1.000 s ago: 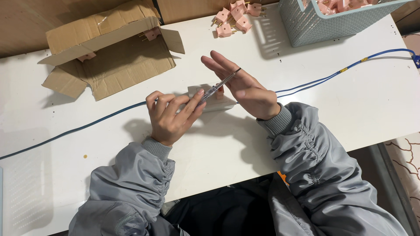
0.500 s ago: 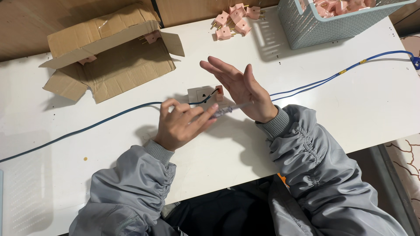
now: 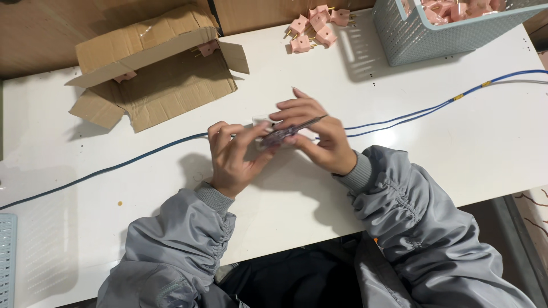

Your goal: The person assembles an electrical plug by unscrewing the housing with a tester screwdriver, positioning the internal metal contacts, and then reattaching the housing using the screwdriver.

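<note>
My left hand (image 3: 233, 155) and my right hand (image 3: 315, 136) meet at the middle of the white table (image 3: 434, 165). Between them lies a slim clear tool (image 3: 297, 128) shaped like a tester screwdriver. The fingers of my right hand close around its right part, and the fingertips of my left hand pinch its left end. A small pale block (image 3: 261, 121) on the blue cable (image 3: 125, 164) sits just behind the fingers and is mostly hidden.
An open cardboard box (image 3: 154, 85) lies at the back left. Several pink plugs (image 3: 313, 27) are heaped at the back centre, next to a pale blue basket (image 3: 422, 43) holding more. A ribbed tray edge (image 3: 5, 256) shows at the far left.
My right hand, spread open a second ago, has closed down over the tool. My left hand has moved right to meet it, and the pale block is now mostly covered.
</note>
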